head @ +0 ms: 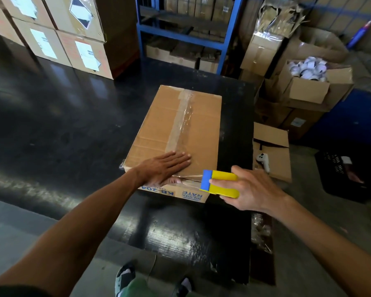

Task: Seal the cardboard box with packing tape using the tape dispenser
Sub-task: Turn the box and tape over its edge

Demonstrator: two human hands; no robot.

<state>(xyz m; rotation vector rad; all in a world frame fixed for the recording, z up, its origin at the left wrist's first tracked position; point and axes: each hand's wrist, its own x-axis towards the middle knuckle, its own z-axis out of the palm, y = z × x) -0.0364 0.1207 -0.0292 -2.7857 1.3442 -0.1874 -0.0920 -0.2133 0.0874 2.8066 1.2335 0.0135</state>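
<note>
The box sat on the black table, toward its two o'clock corner, with a strip of clear tape already running down the top seam from twelve to six. The left hand lay flat and open on the near end of the lid, fingers spread toward three o'clock, gripping nothing, just pressing the flaps down. The right hand was closed around the yellow-and-blue dispenser, held just off the box's near corner at about four o'clock, blue end facing the cardboard.

By my reckoning the seam strip was nearly done, and what remained was the near edge, where the flap gaped a little. The next move would call for bringing the tape over that edge, down the front face, then tearing it clean.

The tabletop was glossy and scuffed. Around it stood stacked cartons at ten o'clock, a blue rack at twelve, and open boxes at two.
</note>
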